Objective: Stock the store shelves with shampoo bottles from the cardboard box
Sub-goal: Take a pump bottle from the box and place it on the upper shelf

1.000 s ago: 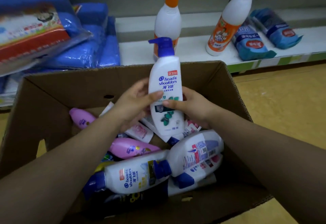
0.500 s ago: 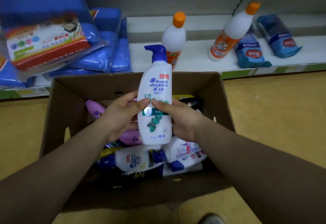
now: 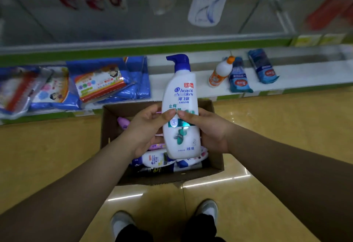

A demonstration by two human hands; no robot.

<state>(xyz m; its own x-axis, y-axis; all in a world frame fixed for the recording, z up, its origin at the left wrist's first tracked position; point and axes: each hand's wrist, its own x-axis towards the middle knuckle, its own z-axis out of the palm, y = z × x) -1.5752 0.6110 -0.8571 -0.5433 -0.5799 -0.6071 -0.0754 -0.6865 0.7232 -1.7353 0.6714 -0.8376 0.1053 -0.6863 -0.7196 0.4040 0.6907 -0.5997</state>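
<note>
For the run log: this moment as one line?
left hand and right hand grip shampoo bottle, upright over cardboard box | box: more bottles inside | shelf: bottle not placed yet

Both bare forearms reach forward from the 2 lower corners and converge, the left hand [image 3: 147,131] and right hand [image 3: 209,130] each curled round one side of the upright shampoo bottle [image 3: 179,93], thumbs laid across its front, tips almost meeting.

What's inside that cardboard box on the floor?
In the cardboard box lie a purple bottle, a white shampoo bottle with a blue cap and a dark bottle. The held bottle, left hand and right hand cover the rest.
</note>
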